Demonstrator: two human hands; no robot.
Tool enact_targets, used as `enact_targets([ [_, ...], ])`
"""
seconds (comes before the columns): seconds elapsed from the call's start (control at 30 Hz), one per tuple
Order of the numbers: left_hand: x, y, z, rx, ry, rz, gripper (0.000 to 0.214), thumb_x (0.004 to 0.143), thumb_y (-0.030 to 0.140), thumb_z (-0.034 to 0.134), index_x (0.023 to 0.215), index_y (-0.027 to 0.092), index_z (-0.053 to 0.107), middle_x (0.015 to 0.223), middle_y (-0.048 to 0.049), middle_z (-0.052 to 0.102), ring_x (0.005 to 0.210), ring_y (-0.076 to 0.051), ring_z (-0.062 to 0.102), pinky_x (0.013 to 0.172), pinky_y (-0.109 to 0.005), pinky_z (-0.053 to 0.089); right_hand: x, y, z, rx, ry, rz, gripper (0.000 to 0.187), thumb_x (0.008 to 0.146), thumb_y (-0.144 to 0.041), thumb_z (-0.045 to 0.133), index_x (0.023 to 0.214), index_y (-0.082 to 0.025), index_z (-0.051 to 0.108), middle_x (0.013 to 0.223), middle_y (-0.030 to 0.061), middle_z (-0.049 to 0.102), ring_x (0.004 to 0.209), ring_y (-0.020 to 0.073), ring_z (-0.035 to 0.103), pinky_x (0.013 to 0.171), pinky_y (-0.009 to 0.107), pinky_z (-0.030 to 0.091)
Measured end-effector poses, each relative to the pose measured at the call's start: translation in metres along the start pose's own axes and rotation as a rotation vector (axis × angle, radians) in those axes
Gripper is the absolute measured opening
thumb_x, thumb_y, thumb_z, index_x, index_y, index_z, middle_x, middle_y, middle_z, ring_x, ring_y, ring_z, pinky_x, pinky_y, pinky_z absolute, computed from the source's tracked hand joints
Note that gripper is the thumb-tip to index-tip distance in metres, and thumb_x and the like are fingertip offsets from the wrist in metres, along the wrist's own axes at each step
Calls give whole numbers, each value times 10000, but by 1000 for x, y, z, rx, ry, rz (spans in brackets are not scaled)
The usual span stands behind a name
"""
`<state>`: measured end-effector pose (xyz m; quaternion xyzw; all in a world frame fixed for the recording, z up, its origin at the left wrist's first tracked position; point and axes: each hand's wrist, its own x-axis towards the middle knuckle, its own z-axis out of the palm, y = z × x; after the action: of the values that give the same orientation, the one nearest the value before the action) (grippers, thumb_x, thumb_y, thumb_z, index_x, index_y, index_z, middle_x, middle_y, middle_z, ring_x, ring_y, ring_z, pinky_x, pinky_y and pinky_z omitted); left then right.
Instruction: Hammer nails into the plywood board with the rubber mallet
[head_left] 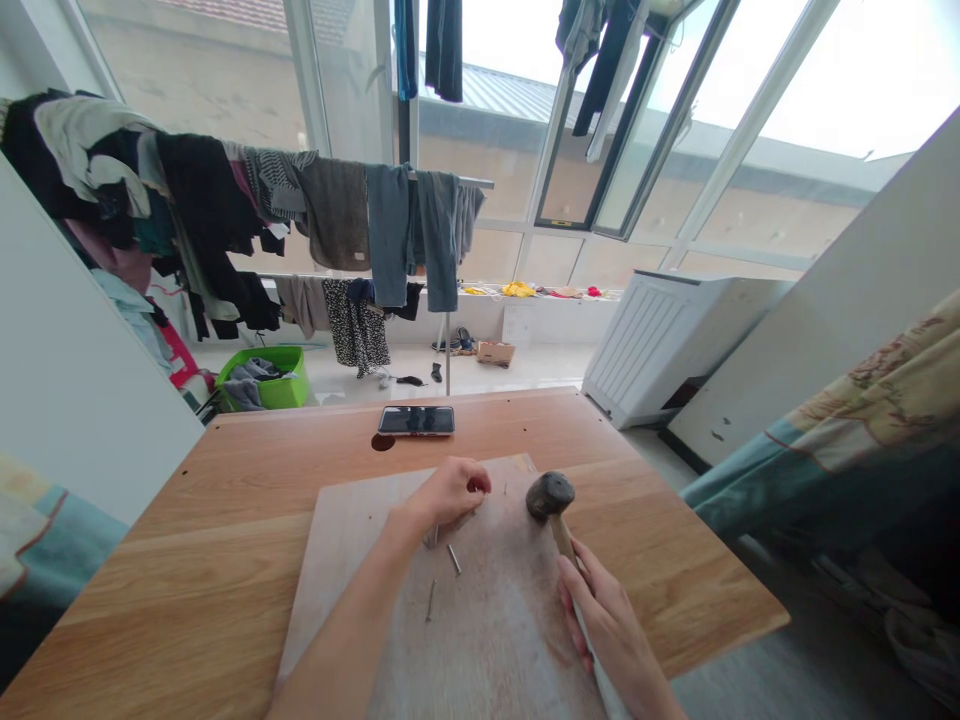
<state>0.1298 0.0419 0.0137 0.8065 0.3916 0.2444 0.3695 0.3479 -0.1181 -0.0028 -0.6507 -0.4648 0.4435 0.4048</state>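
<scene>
My right hand point(600, 605) is wrapped round the wooden handle of a mallet point(551, 495) with a black head, held tilted over the right side of a pale wooden board point(510, 610). My left hand point(452, 490) is closed above the far part of the board, its fingertips curled together; whatever they hold, if anything, I cannot make out. Just right of those fingertips a small nail point(505, 490) seems to stand up from the board. Loose on the board, nearer to me, lie a thick nail point(454, 559) and a thinner nail point(430, 600). Other metal bits beside my left wrist are partly hidden.
The board lies on a wooden table point(225, 520). A phone point(416, 421) rests near its far edge, by a dark round hole point(382, 442). Beyond are a laundry rack with clothes point(337, 215), a green tub point(289, 380) and a white cabinet point(660, 335). A curtain point(825, 440) hangs at right.
</scene>
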Motion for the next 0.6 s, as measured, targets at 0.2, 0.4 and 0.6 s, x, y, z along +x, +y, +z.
enact_targets([
  [0.2, -3, 4, -7, 29, -7, -24, 299, 733, 36, 565, 939, 155, 746, 699, 14, 650, 633, -125, 585, 605, -199, 435, 1, 1, 0, -2, 1, 0, 498, 901, -579, 550, 1206, -188, 597, 567, -76, 483, 329, 109, 414, 279, 220, 358],
  [0.4, 0, 4, 1, 19, 15, -6, 341, 733, 32, 550, 998, 139, 736, 781, -15, 683, 694, -143, 621, 638, -215, 455, -1, -1, 0, -2, -12, 12, 541, 910, -569, 550, 1286, -181, 556, 548, -86, 465, 315, 107, 391, 278, 222, 366],
  [0.6, 1, 2, 5, -31, 29, -5, 343, 736, 32, 564, 1024, 129, 725, 775, -10, 676, 686, -132, 619, 635, -204, 469, -1, 0, -1, -1, -14, 14, 510, 924, -566, 537, 1268, -190, 555, 573, -81, 467, 328, 105, 399, 279, 217, 366],
])
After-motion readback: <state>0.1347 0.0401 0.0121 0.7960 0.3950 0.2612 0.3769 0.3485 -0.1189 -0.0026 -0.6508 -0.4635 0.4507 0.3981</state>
